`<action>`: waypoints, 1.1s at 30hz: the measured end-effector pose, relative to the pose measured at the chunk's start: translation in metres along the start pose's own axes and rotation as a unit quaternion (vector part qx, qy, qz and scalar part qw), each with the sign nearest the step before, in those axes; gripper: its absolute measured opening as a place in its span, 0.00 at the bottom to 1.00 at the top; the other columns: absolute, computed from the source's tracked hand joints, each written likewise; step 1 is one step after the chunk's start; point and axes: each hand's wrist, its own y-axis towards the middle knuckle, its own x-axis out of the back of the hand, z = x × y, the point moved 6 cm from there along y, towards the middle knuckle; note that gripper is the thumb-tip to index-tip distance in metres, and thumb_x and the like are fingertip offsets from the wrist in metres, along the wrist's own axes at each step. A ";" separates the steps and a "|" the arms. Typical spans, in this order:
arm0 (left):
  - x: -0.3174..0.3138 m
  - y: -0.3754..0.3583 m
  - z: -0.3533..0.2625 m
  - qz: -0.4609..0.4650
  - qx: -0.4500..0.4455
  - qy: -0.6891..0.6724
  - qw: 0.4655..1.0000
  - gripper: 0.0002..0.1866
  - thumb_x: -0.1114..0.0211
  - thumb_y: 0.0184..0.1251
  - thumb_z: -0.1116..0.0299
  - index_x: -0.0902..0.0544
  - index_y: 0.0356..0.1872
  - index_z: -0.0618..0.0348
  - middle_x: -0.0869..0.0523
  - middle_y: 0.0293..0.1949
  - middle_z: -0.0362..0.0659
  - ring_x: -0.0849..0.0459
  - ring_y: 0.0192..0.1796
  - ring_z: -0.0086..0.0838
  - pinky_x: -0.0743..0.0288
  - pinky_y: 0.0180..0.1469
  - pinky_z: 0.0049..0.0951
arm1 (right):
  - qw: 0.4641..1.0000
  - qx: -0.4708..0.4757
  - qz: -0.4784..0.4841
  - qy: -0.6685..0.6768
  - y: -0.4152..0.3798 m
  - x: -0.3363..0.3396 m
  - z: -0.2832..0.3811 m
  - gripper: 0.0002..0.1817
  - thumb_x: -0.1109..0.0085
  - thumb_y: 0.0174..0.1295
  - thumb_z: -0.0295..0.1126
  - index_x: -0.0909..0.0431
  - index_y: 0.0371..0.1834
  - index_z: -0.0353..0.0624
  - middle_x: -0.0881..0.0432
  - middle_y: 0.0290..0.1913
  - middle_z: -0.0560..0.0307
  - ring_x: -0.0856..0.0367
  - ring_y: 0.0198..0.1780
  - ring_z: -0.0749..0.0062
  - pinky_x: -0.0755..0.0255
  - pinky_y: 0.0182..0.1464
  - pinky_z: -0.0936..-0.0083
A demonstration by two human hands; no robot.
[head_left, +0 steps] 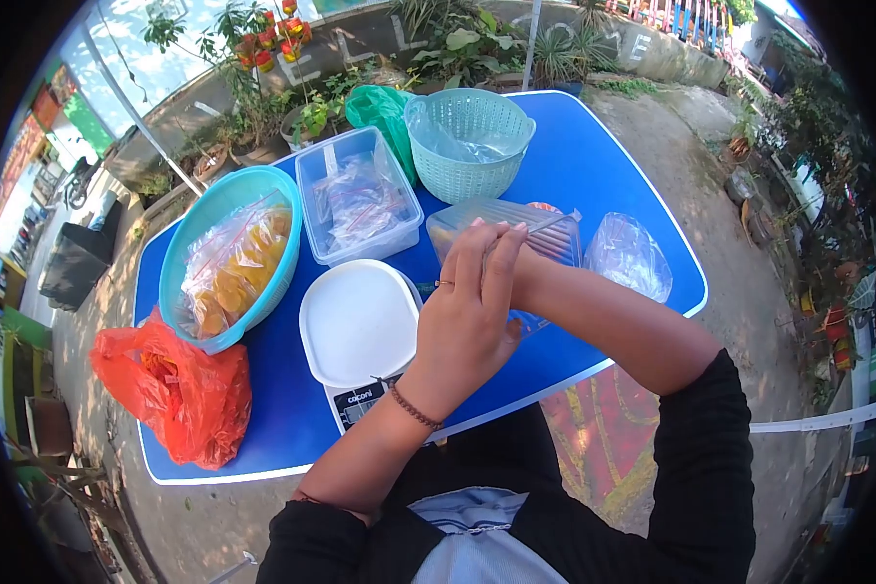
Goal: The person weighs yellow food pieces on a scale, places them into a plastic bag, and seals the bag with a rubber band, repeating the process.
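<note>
My left hand (472, 302), with a ring and a beaded bracelet, has its fingers stretched out over my right hand, palm side hidden. Of my right hand (527, 276) only the part near the wrist shows; its fingers are hidden behind the left. Both hands are together above the front of the table, in front of a clear lidded container (448, 220). To their left is a digital scale (358, 401) with a white plate (355, 321) on top. A clear plastic bag (629, 257) lies to their right.
The blue table (603, 146) also holds a turquoise basin (174, 268) of bagged yellow-orange pieces, a clear box (365, 255) of plastic packets, a pale green basket (472, 179), a green bag (383, 115) and a red bag (204, 409). Plants and a low wall stand behind.
</note>
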 end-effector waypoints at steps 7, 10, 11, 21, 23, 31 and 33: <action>0.004 0.002 0.006 0.011 0.022 -0.004 1.000 0.56 0.18 0.38 0.76 0.33 0.77 0.52 0.28 0.70 0.52 0.24 0.70 0.55 0.17 0.62 0.44 | 0.997 -0.025 0.072 0.027 0.011 0.003 -0.002 0.17 0.40 0.68 0.43 0.15 0.56 0.51 0.14 0.56 0.44 0.16 0.58 0.49 0.22 0.59 0.54; 0.007 0.003 0.006 0.010 0.022 -0.003 1.000 0.56 0.18 0.38 0.76 0.34 0.77 0.51 0.28 0.69 0.52 0.23 0.69 0.55 0.16 0.60 0.44 | 0.995 -0.032 0.091 0.040 0.012 0.013 0.004 0.18 0.40 0.68 0.43 0.16 0.58 0.53 0.14 0.58 0.45 0.16 0.59 0.49 0.23 0.61 0.54; 0.007 0.003 0.005 0.006 0.020 -0.002 1.000 0.56 0.18 0.37 0.76 0.33 0.77 0.51 0.28 0.69 0.52 0.23 0.69 0.55 0.16 0.60 0.44 | 0.994 -0.032 0.096 0.050 0.011 0.015 0.006 0.18 0.41 0.69 0.43 0.16 0.58 0.53 0.15 0.59 0.45 0.16 0.60 0.49 0.23 0.62 0.55; 0.011 0.004 0.006 0.014 0.039 -0.014 0.999 0.57 0.17 0.36 0.77 0.34 0.77 0.51 0.28 0.69 0.52 0.23 0.68 0.56 0.17 0.62 0.45 | 0.988 -0.011 0.143 0.061 0.016 0.027 0.014 0.17 0.40 0.70 0.37 0.16 0.60 0.51 0.16 0.61 0.47 0.18 0.61 0.51 0.25 0.65 0.57; 0.012 0.003 0.005 0.015 0.034 -0.013 0.999 0.57 0.17 0.36 0.77 0.34 0.77 0.51 0.28 0.69 0.51 0.23 0.68 0.55 0.17 0.62 0.45 | 0.988 0.015 0.143 0.060 0.014 0.017 0.007 0.13 0.42 0.72 0.37 0.16 0.56 0.49 0.15 0.57 0.50 0.17 0.59 0.54 0.25 0.64 0.60; 0.020 0.016 0.019 0.038 0.054 -0.049 0.997 0.61 0.14 0.35 0.74 0.37 0.78 0.53 0.29 0.69 0.51 0.25 0.72 0.55 0.19 0.66 0.46 | 0.999 -0.026 0.008 0.039 -0.007 0.045 0.002 0.14 0.38 0.64 0.25 0.14 0.52 0.39 0.11 0.51 0.42 0.10 0.53 0.50 0.17 0.56 0.61; 0.024 0.025 0.025 0.056 0.070 -0.067 0.994 0.63 0.12 0.34 0.71 0.38 0.79 0.55 0.30 0.69 0.53 0.25 0.71 0.56 0.20 0.67 0.46 | 0.998 -0.059 0.016 0.020 -0.006 0.064 0.004 0.12 0.38 0.63 0.24 0.12 0.49 0.37 0.10 0.47 0.42 0.09 0.50 0.50 0.16 0.53 0.61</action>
